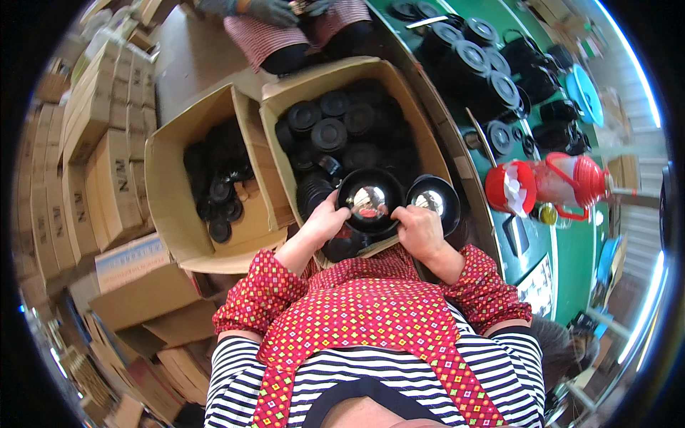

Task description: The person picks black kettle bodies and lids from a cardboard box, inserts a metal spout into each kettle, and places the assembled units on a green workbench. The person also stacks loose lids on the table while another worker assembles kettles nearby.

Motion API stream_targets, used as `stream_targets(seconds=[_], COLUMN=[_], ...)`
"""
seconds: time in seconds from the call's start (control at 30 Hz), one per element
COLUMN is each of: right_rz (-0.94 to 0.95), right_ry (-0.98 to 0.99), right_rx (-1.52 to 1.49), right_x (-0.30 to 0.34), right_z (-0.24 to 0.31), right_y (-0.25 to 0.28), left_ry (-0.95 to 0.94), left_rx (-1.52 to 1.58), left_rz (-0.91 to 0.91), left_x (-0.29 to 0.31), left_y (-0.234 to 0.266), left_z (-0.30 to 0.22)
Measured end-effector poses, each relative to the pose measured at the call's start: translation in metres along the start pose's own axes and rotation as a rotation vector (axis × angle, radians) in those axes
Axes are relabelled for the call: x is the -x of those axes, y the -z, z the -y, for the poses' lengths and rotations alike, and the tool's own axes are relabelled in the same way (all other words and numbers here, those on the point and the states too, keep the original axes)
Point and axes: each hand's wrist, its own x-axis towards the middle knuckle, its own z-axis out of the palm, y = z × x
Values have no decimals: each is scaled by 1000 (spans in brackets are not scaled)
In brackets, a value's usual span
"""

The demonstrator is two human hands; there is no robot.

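Note:
Two black, round, bowl-shaped parts with mirror-like silver centres sit side by side before me. My left hand (327, 220) is closed on the left rim of the left black bowl-shaped part (370, 201). Closed at the meeting of the two rims, my right hand (422, 231) pinches the left part's right edge. Just behind its knuckles lies the other black bowl-shaped part (451, 202); whether my fingers also grip it is hidden. Beneath and beyond them stands an open cardboard box (421, 107) filled with black round lids (329, 134) and other black pieces.
To the left, another open cardboard box (171, 192) holds small black parts. Stacked cartons (114, 178) line the far left. On the right, a green table (574, 264) carries black pots (457, 64), a red thermos (571, 178) and a red basket (501, 187). Another person's gloved hand (271, 11) shows at the top.

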Motion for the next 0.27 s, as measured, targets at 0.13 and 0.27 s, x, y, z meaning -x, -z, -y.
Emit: stream_targets(seconds=[0.13,0.27], right_rz=[24,60], right_ry=[-135,-373], right_rx=[11,-124], right_x=[22,32], right_z=[-5,-22], right_y=[0,11], left_ry=[-5,-53], left_rx=[-99,-62], left_rz=[-24,-2], left_x=[-29,-67], left_y=[-6,-6], left_z=[28,4])
